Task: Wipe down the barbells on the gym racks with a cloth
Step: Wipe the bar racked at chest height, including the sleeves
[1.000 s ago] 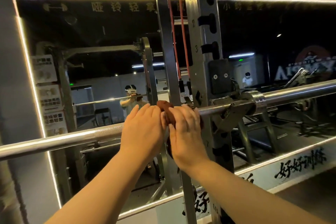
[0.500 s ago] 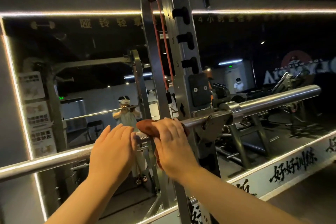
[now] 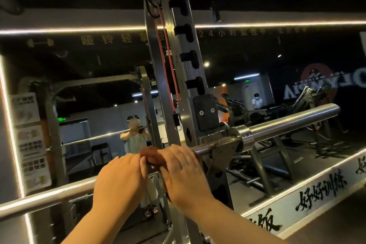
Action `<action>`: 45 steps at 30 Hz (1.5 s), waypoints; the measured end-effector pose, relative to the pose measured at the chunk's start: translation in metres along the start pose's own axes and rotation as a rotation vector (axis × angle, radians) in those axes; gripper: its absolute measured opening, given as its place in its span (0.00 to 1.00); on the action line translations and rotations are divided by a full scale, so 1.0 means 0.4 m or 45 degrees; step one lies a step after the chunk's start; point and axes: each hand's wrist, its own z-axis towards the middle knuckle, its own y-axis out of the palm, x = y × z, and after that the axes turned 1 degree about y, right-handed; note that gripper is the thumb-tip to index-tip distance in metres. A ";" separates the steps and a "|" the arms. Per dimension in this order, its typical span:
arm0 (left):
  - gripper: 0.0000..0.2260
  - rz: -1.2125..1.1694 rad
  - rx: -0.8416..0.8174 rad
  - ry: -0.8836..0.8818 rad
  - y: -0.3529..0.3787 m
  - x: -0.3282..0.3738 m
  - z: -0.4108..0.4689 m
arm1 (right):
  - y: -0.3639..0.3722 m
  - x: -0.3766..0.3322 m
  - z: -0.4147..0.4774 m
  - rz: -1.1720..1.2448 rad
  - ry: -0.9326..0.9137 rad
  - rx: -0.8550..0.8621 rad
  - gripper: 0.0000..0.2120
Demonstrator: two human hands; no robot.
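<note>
You have two hands up, your left hand (image 3: 120, 180) and right hand (image 3: 182, 172), one barbell (image 3: 293, 120), one cloth (image 3: 150, 153), one rack upright (image 3: 178, 77) and three posters (image 3: 32, 142).

The rack (image 3: 164, 12) is a grey steel upright with a column of black slots, numbered down its face. A black plate (image 3: 206, 113) with two bolts is fixed to the upright. Below the plate, a steel hook (image 3: 223, 144) projects from the upright. The barbell (image 3: 287, 123) rests in this hook, its collar (image 3: 246, 136) just right of it. A red band (image 3: 170, 69) hangs alongside the upright.
</note>
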 end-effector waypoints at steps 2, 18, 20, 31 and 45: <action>0.16 0.000 0.062 -0.026 0.009 -0.001 -0.004 | -0.001 0.042 -0.015 0.023 0.089 0.115 0.19; 0.21 0.074 0.017 -0.137 -0.003 0.022 -0.005 | 0.024 0.070 -0.027 0.336 0.285 0.431 0.19; 0.20 0.082 -0.006 -0.162 -0.011 0.027 0.000 | 0.051 0.022 -0.017 0.471 0.358 0.480 0.19; 0.24 -0.141 -0.471 0.415 -0.065 -0.113 0.001 | 0.091 -0.042 -0.008 0.723 0.683 0.683 0.23; 0.25 -0.449 -0.787 0.698 -0.060 -0.195 0.061 | 0.140 -0.229 0.071 0.863 0.972 0.932 0.25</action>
